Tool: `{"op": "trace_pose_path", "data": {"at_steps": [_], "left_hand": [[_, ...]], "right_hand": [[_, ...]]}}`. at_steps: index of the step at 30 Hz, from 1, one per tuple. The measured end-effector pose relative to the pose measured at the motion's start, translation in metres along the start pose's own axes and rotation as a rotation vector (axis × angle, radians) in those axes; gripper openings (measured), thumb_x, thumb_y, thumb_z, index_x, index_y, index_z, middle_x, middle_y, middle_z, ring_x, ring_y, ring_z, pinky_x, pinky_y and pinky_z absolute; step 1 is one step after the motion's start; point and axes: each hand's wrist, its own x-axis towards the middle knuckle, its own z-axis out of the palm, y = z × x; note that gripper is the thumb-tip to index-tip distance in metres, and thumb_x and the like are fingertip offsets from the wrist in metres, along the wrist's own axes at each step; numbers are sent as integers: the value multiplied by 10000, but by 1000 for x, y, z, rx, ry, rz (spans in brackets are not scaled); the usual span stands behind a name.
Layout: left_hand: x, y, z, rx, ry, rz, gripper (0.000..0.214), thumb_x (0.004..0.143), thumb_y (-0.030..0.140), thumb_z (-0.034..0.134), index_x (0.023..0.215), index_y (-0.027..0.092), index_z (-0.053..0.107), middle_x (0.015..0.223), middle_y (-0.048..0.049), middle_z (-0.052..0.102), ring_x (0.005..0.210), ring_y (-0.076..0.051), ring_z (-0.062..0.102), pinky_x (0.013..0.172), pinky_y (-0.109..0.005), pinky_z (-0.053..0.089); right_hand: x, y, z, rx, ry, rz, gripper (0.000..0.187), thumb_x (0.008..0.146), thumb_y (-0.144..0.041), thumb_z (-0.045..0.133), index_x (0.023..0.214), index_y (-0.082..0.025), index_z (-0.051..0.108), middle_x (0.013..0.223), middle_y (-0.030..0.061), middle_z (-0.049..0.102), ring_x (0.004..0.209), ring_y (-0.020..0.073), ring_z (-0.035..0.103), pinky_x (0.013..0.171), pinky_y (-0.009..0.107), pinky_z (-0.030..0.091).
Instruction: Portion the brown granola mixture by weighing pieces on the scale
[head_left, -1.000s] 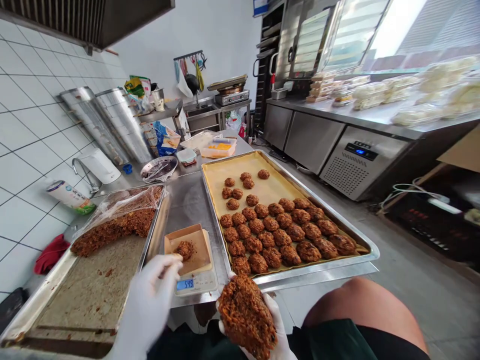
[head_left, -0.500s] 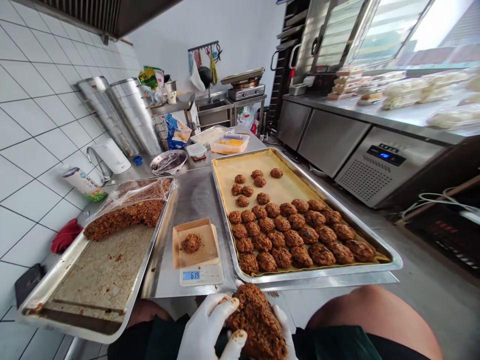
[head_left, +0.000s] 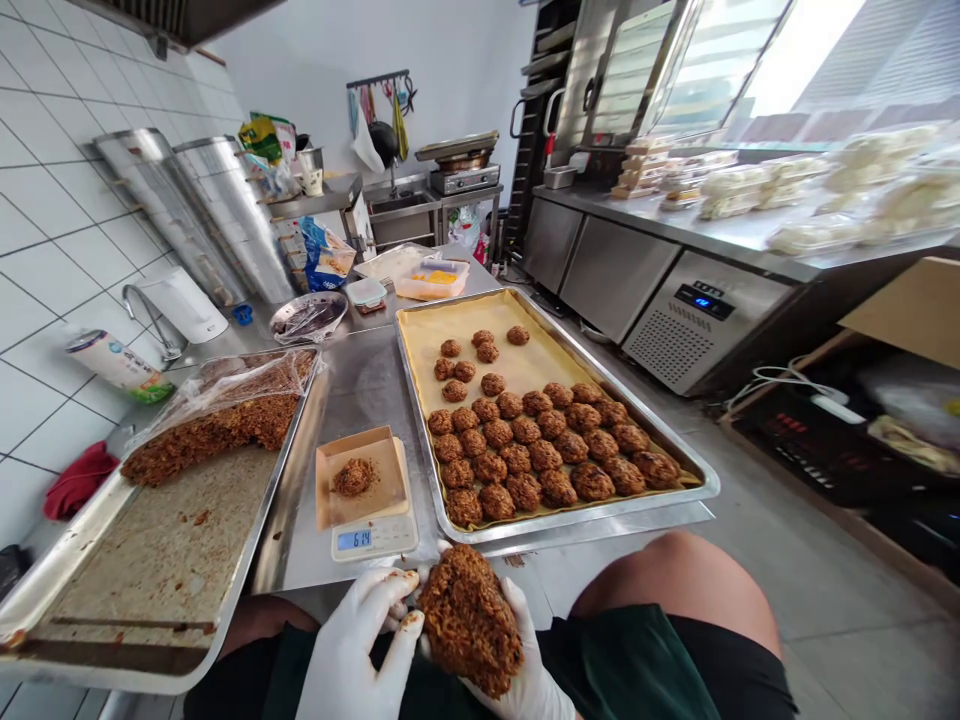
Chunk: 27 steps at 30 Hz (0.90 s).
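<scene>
Your left hand [head_left: 356, 640], white-gloved, closed against side of clump of brown crumbly mix [head_left: 469, 620]; right hand [head_left: 525, 650], also gloved, cupped beneath, gripping. Clump held above your lap, just past front edge of steel table [head_left: 292, 555]. Ahead, kitchen scale [head_left: 373, 538] reads 614, small portion [head_left: 353, 477] in paper tray [head_left: 361, 475] on top. Left: sheet pan [head_left: 270, 500], slab of same mix, plastic film. Right: parchment-lined baking tray [head_left: 570, 527], rows of shaped rounds.

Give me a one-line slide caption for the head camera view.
Gloved left hand and right hand hold a clump of brown mixture near a digital scale and a tray of shaped rounds.
</scene>
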Motion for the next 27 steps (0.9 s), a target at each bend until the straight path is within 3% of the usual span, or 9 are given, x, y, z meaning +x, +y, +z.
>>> {"op": "trace_pose_path", "data": {"at_steps": [4,8,11,15,22,25,27], "left_hand": [[-2,3,2,-11,-43,-25,313,893,259,644,1202,288,685,1214,-40,732,1111,-219,710,936,-332,617],[1,9,2,-83,-119,-87,294,886,248,653,1175,285,691,1172,-29,744,1069,-208,721,927,-315,615],[6,15,-3,-129,-197,-167,273,869,219,657,1129,291,700,1151,-13,746,1079,-204,708,953,-315,594],[12,22,-8,-154,-261,-242,239,833,160,631,1030,275,704,1011,3,756,952,-186,717,867,-279,591],[15,24,-1,-126,-154,-238,229,745,102,594,864,257,712,766,35,714,692,-152,683,650,-223,549],[13,18,-2,-198,-110,-297,186,765,124,601,846,249,712,734,40,704,661,-140,670,634,-214,539],[12,11,-7,-304,-72,-373,137,794,174,627,883,238,708,797,21,729,720,-157,694,675,-228,563]], "right_hand": [[0,1,14,-15,66,-22,566,749,-599,737,1185,-239,736,1249,70,740,1218,261,635,1139,444,391],[0,-1,23,-61,107,-54,509,713,-562,787,1072,-200,775,1120,69,785,1109,227,683,1042,349,474],[-2,0,24,-80,111,-63,484,696,-547,805,1035,-203,777,1113,76,784,1054,231,700,972,361,519],[-2,3,25,-58,84,-53,589,679,-521,826,1187,-242,721,1251,77,733,1143,248,666,1107,428,431],[2,4,22,-39,-11,-39,549,752,-498,766,1224,-222,708,1253,85,734,1209,249,640,1169,436,365],[1,6,14,10,0,4,575,761,-539,748,1218,-190,710,1275,82,725,1223,264,632,1102,431,453],[1,6,11,50,-10,5,589,763,-580,733,1241,-239,698,1290,70,716,1186,279,650,976,431,544]]}}
